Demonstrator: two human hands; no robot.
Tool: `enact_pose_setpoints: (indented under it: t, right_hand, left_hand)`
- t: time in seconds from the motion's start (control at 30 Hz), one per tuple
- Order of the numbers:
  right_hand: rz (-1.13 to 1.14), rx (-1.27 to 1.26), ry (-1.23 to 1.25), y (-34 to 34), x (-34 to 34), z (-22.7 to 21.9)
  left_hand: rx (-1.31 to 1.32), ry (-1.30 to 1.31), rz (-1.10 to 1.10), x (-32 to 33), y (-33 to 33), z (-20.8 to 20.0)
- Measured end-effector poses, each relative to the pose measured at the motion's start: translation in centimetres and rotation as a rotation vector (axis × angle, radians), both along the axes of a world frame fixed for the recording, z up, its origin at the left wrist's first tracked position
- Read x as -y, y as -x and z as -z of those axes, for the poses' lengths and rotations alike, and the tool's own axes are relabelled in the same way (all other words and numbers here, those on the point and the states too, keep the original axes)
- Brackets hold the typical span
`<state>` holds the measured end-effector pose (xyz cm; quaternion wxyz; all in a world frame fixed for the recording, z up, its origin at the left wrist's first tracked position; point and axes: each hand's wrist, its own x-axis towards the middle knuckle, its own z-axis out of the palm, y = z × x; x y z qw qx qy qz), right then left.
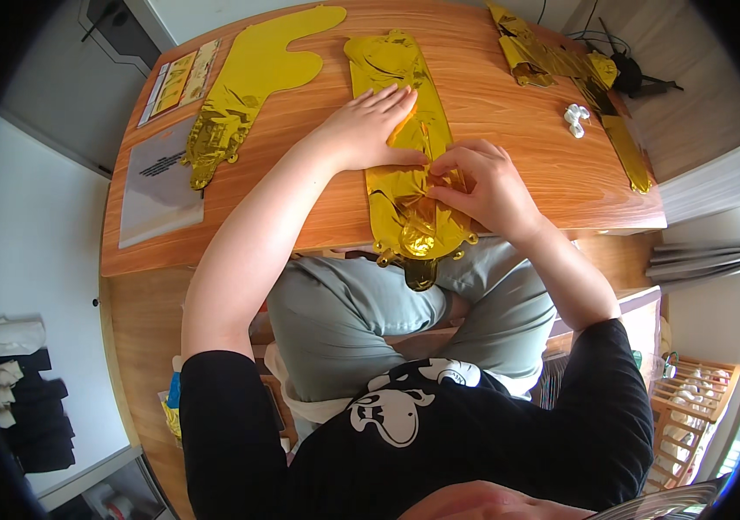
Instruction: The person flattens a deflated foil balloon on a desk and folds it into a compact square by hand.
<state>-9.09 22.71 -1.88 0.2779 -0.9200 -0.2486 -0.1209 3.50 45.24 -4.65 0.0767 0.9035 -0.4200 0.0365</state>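
Note:
A long, flat gold foil balloon lies in front of me on the wooden table. Its rounded near end, with small tabs, hangs over the front edge above my lap. My left hand rests flat on the balloon's left side, fingers stretched and together, thumb pointing right. Just right of that thumb, my right hand has thumb and forefinger pinched on the wrinkled foil near the balloon's middle. Whether something small is also between those fingertips is hidden.
Another flat gold foil balloon lies at the back left, beside a printed card and a clear plastic sleeve. A third, folded gold balloon is at the back right, near a small white object and a black cabled device.

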Motion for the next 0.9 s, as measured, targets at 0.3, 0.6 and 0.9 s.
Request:
enact_pose_setpoints:
  t: [0.3, 0.6, 0.9]
  right_hand:
    - [-0.005, -0.080, 0.114, -1.8, 0.4, -1.2]
    - [0.000, -0.156, 0.226, -2.1, 0.3, -1.4]
    - [-0.043, -0.169, 0.328, -0.6, -0.3, -1.2]
  left_hand:
    - [-0.003, -0.025, -0.015, 0.2, 0.0, -0.2]
    - [-0.010, -0.023, -0.010, 0.2, 0.0, -0.1]
    - [0.008, -0.021, 0.000, 0.0, -0.2, 0.3]
